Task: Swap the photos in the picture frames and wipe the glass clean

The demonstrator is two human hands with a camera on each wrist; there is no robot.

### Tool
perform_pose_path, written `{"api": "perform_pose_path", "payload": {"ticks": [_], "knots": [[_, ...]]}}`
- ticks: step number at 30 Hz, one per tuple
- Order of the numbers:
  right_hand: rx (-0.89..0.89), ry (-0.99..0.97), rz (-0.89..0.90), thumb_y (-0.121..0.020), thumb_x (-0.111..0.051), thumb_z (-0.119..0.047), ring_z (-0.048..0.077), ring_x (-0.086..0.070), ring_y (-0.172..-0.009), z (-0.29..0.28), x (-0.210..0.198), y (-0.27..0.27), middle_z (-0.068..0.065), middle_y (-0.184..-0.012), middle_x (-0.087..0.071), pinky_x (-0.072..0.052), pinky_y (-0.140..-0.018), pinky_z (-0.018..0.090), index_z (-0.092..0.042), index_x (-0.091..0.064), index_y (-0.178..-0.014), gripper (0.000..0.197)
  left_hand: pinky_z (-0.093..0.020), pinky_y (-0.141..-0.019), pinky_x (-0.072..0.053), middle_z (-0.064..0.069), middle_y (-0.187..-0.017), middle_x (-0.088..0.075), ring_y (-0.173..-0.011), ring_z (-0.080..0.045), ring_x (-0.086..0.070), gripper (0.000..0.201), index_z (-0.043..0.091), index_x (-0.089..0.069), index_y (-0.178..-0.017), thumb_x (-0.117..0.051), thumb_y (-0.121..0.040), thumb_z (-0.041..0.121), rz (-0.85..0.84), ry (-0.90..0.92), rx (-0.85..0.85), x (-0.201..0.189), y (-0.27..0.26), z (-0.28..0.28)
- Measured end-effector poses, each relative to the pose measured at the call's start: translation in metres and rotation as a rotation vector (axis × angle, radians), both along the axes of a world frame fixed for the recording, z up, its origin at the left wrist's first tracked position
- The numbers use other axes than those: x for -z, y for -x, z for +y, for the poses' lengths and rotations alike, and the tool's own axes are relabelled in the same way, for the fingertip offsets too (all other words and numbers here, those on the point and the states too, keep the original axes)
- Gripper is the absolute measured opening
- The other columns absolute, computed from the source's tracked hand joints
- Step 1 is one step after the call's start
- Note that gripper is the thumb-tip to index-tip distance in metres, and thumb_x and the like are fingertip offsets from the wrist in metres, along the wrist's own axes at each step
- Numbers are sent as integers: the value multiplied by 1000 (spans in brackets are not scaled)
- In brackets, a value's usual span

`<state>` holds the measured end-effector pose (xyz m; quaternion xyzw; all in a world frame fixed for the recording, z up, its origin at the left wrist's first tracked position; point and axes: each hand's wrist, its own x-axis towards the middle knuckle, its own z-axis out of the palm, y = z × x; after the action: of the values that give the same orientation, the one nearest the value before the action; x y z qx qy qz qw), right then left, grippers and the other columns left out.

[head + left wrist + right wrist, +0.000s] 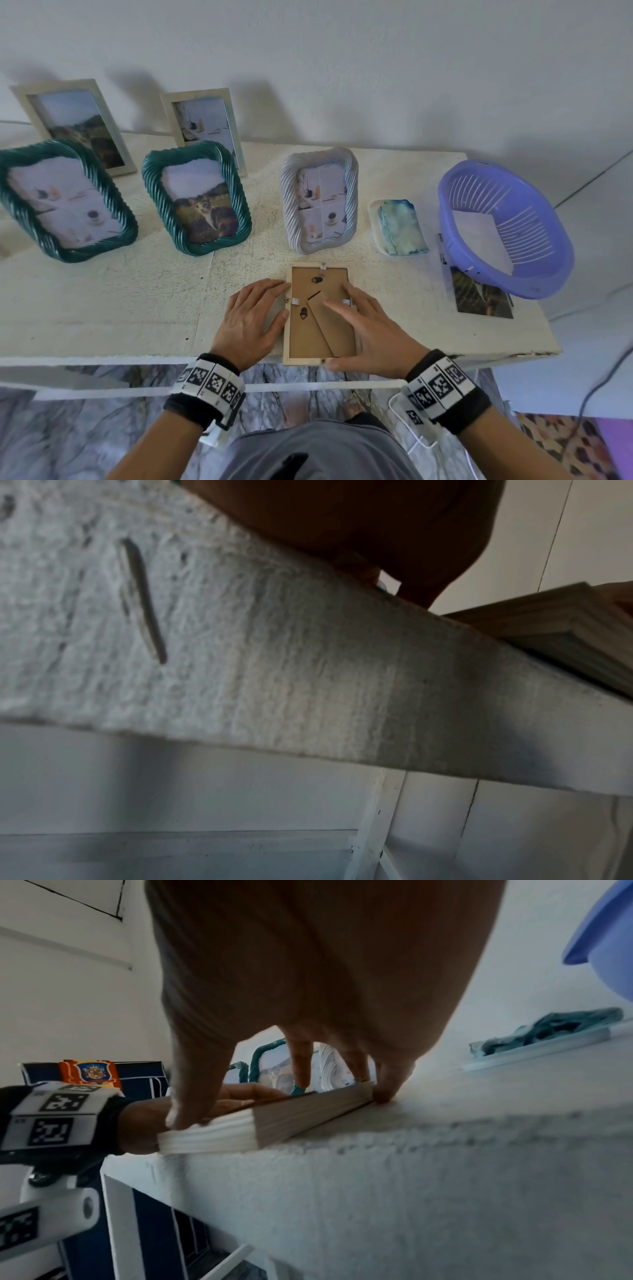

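the table [102, 308] carries the wooden frame [293, 359] face down at its near edge, so the backing can be reached. the left hand [248, 317] lies flat, steadying its side; the right hand [371, 329] spreads over it, thumb on the near rail.

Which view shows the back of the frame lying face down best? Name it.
The head view: the frame shows its whole brown back with clips and stand, both hands on it. The right wrist view shows only its side edge; the left wrist view shows one corner.
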<state>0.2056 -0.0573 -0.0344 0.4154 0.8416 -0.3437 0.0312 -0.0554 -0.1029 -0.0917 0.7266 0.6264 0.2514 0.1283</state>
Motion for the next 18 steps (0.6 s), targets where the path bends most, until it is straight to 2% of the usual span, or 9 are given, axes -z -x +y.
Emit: {"api": "perform_pose_path", "payload": {"ticks": [3, 9, 13, 18], "knots": [[-47, -5, -27, -73, -67, -70, 13, 8, -148, 5, -2, -4, -6, -162, 14, -24, -117, 48, -45, -14, -151, 97, -34, -104, -33, 9, -137, -52, -128, -13, -45, 47, 25, -52, -137, -41, -96, 45, -4, 2, 2, 0, 0, 0], [-110, -75, -91, -77, -59, -73, 20, 4, -148, 7, -2, -4, 3, -163, 8, -25, -116, 48, -40, -17, -151, 91, -36, -104, -35, 8, -136, -52, -129, -14, -45, 46, 25, -51, -137, -41, -97, 44, -2, -14, 10, 1, 0, 0], [-151, -128, -120, -83, -44, -76, 28, 2, -150, 2, 3, -4, 8, -163, 7, -25, -118, 51, -35, -12, -152, 87, -37, -105, -36, 7, -137, -53, -129, -14, -45, 46, 23, -51, -137, -40, -97, 43, 5, -24, 3, 2, 1, 0], [-178, -195, -109, -88, -31, -73, 33, -5, -150, -1, 10, -5, 10, -163, 1, -28, -117, 51, -29, -14, -151, 79, -37, -104, -36, 7, -136, -53, -128, -14, -46, 46, 22, -52, -137, -40, -97, 41, -3, -33, -7, 4, 0, 1]]}}
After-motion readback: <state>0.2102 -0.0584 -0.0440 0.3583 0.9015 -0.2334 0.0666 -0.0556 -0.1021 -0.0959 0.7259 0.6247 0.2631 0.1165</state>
